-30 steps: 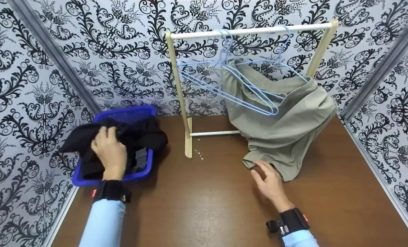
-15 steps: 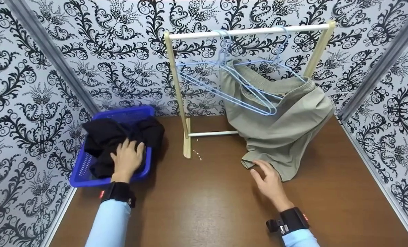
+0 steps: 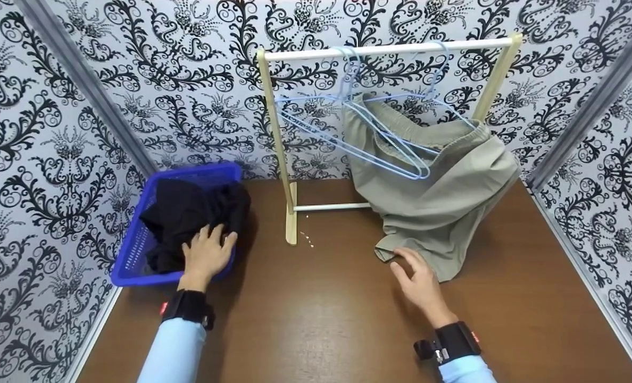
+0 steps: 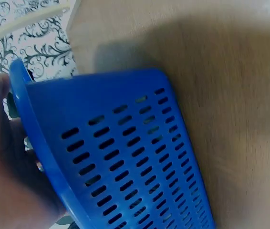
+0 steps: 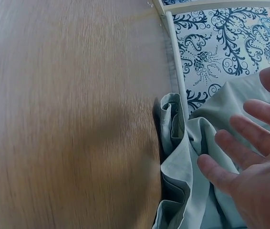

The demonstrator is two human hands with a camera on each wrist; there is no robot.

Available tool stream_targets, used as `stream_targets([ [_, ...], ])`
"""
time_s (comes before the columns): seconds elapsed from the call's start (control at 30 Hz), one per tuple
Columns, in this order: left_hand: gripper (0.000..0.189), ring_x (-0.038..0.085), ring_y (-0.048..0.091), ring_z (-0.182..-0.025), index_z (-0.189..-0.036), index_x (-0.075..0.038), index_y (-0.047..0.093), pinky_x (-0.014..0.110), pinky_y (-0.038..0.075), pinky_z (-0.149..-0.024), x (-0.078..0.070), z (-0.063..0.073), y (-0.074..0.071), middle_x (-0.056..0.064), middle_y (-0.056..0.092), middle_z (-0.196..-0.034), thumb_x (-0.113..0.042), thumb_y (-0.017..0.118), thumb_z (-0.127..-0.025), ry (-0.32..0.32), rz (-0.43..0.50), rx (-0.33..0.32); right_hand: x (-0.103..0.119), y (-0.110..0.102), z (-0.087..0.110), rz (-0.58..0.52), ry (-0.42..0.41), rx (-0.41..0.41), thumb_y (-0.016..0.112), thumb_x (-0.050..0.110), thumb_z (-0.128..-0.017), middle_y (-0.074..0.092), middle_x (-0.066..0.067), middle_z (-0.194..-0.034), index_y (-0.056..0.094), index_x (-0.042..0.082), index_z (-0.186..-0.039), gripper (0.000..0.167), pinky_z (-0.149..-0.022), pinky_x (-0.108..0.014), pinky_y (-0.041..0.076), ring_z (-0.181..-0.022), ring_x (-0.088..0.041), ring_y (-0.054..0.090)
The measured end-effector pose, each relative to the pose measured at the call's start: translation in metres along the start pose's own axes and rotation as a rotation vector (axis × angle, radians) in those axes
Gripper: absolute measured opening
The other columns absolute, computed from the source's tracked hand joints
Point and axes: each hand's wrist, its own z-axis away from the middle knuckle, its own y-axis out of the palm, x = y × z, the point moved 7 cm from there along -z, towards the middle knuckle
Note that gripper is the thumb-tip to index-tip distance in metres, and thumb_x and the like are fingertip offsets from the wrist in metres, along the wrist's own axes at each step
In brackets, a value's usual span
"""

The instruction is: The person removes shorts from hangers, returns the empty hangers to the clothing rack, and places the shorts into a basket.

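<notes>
My left hand reaches over the near rim of a blue plastic basket. Its fingers are spread and rest on a bundle of black clothing inside. From the left wrist view, the hand lies beside the rim of the slotted basket, which hides most of the fingertips. Grey-green trousers with an elastic waist hang from a blue hanger. My right hand is at their lower hem, fingers loosely extended and gripping nothing. The right wrist view has that hand just in front of the cloth.
A rack with wooden posts and a white top bar stands at the back of the brown table. Further blue hangers hang left of and in front of the trousers. Patterned walls enclose the table's back and sides.
My left hand has come down and to the right over the basket. The black clothing that stuck out at the left has been gathered inward. My right hand has hardly moved.
</notes>
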Motion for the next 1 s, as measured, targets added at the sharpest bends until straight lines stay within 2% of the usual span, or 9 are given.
stream_targets([
  [0.13,0.067,0.061,0.027,-0.143,-0.160,-0.008,0.035,0.082,0.008,-0.112,-0.007,0.006,0.001,0.036,0.027,-0.159,-0.049,0.041,-0.108,0.004,0.002,-0.030,0.002,-0.001,0.000,0.007,-0.033,-0.007,0.071,0.003,-0.093,0.067,-0.022,-0.127,0.069,-0.006,-0.124,0.032,-0.103,-0.041,0.045,-0.122,-0.041,0.062],
  [0.23,0.067,0.062,0.022,-0.145,-0.159,-0.007,0.035,0.081,0.007,-0.112,-0.013,0.012,0.000,0.039,0.022,-0.160,-0.048,0.045,-0.107,0.002,0.012,-0.066,0.004,-0.002,-0.001,0.005,-0.054,-0.012,0.071,0.002,-0.093,0.068,-0.021,-0.126,0.069,-0.007,-0.123,0.032,-0.105,-0.025,0.042,-0.120,-0.041,0.063],
  [0.37,0.065,0.061,0.014,-0.148,-0.156,-0.002,0.039,0.079,0.008,-0.114,-0.021,0.020,-0.004,0.039,0.016,-0.162,-0.041,0.052,-0.105,0.015,0.041,-0.154,0.005,-0.003,-0.002,-0.013,-0.055,-0.013,0.071,0.002,-0.092,0.068,-0.022,-0.126,0.069,-0.007,-0.123,0.032,-0.106,-0.009,0.031,-0.121,-0.043,0.062],
  [0.57,0.064,0.058,0.011,-0.151,-0.154,0.001,0.041,0.077,0.008,-0.116,-0.039,0.033,-0.009,0.035,0.014,-0.165,-0.037,0.056,-0.105,0.080,0.064,-0.252,0.007,-0.009,-0.004,-0.026,-0.039,-0.005,0.070,0.001,-0.092,0.067,-0.022,-0.129,0.069,-0.006,-0.125,0.033,-0.107,-0.005,0.026,-0.125,-0.045,0.059],
  [0.77,0.059,0.050,0.027,-0.150,-0.150,0.001,0.049,0.073,0.016,-0.118,-0.062,0.040,-0.009,0.028,0.032,-0.162,-0.032,0.062,-0.103,0.205,0.079,-0.378,0.007,-0.015,-0.006,-0.014,-0.026,-0.013,0.071,0.003,-0.093,0.066,-0.021,-0.131,0.068,-0.005,-0.126,0.034,-0.102,-0.009,0.035,-0.117,-0.040,0.064],
  [0.9,0.056,0.048,0.036,-0.146,-0.146,0.002,0.053,0.070,0.021,-0.118,-0.076,0.045,-0.005,0.026,0.041,-0.158,-0.031,0.062,-0.102,0.275,0.064,-0.441,0.009,-0.018,-0.009,-0.020,-0.040,-0.027,0.071,0.002,-0.093,0.066,-0.022,-0.130,0.069,-0.005,-0.125,0.033,-0.104,-0.004,0.029,-0.121,-0.042,0.062],
  [1.0,0.056,0.047,0.039,-0.145,-0.145,0.002,0.055,0.068,0.023,-0.118,-0.084,0.048,0.001,0.025,0.044,-0.157,-0.033,0.061,-0.102,0.305,0.051,-0.451,0.009,-0.019,-0.010,-0.027,-0.021,-0.017,0.071,0.003,-0.094,0.066,-0.021,-0.133,0.069,-0.003,-0.126,0.033,-0.106,-0.006,0.030,-0.126,-0.042,0.060],
])
